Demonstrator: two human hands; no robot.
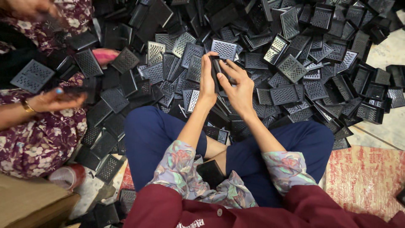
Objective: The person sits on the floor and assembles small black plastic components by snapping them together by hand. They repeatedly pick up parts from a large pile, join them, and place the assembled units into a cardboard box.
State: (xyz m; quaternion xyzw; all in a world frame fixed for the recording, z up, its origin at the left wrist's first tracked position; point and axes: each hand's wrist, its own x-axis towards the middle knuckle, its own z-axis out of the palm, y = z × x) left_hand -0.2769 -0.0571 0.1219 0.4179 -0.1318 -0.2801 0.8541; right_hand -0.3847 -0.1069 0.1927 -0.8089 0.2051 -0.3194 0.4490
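Black plastic grille piece point(218, 71) pinched upright between my left hand point(207, 80) and right hand point(237, 86), both clasping it, heap of perforated parts point(295, 71) at twelve o'clock within easy reach, I judge

The scene is lit evenly and rather dimly from above. Pale glints are thrown off the heap of black perforated plastic trays point(291, 67), while its gaps are lost in shadow. Slight blur is seen at the upper left corner, and straight lines are bent near the edges.
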